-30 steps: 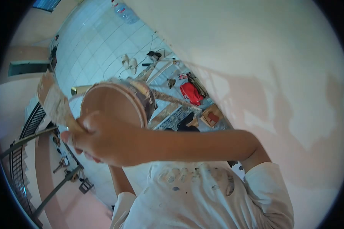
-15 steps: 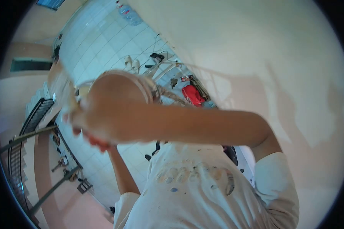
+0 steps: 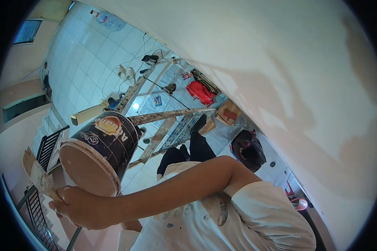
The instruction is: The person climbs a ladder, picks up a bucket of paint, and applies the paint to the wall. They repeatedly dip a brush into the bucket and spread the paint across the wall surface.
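My right hand point(image 3: 81, 208) is closed around the handle of a paintbrush point(image 3: 38, 178), whose pale bristles point up and left. Just beside the hand is a black paint bucket point(image 3: 109, 138) with a printed label. Its open mouth faces me, and beige paint point(image 3: 86, 167) shows within the smeared rim. Of my left arm only a short piece of forearm point(image 3: 132, 225) shows under the right one; the left hand is hidden, so I cannot see whether it touches the bucket.
Paint-stained ladder bars point(image 3: 161, 116) stand beneath the bucket. A smooth wall point(image 3: 255, 50) runs along the right. On the tiled floor lie a red cloth item point(image 3: 200, 93), a cardboard box point(image 3: 228, 113), a black bag point(image 3: 248, 149), slippers point(image 3: 125, 74), cables and a large bottle point(image 3: 109, 21). Black railings point(image 3: 50, 142) stand left.
My right hand and the brush now appear lower in view, no longer blurred. The bucket, partly covered by my arm before, now shows its label. My view has shifted, bringing my legs into sight.
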The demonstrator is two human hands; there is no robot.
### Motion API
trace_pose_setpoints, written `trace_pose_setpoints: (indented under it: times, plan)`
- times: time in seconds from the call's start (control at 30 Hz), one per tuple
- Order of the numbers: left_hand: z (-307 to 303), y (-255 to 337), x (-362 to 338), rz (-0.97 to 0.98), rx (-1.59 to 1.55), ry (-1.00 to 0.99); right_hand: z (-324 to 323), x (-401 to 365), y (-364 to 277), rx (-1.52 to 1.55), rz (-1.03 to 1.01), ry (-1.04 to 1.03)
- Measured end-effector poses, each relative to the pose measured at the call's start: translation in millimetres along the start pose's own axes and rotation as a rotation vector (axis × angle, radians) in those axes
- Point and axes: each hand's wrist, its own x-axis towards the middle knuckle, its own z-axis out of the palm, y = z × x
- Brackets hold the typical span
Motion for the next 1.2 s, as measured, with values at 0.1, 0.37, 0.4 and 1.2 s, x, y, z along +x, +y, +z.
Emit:
trace_pose_setpoints:
  times: [0.1, 0.37, 0.4, 1.2]
  plan:
    - [24, 0, 12, 0.002, -0.014, -0.023, -4, -4, -6, -0.011, -0.013, 0.000]
    - [21, 7, 21, -0.013, -0.028, 0.012, -10, -2, -1, 0.099, -0.022, 0.038]
    - [-2, 17, 24, 0.002, -0.015, 0.051, -11, 1, -3, 0.087, -0.003, 0.095]
    - [-147, 98, -54, -0.003, 0.137, 0.430, -21, -39, -76, -0.429, 0.024, 0.294]
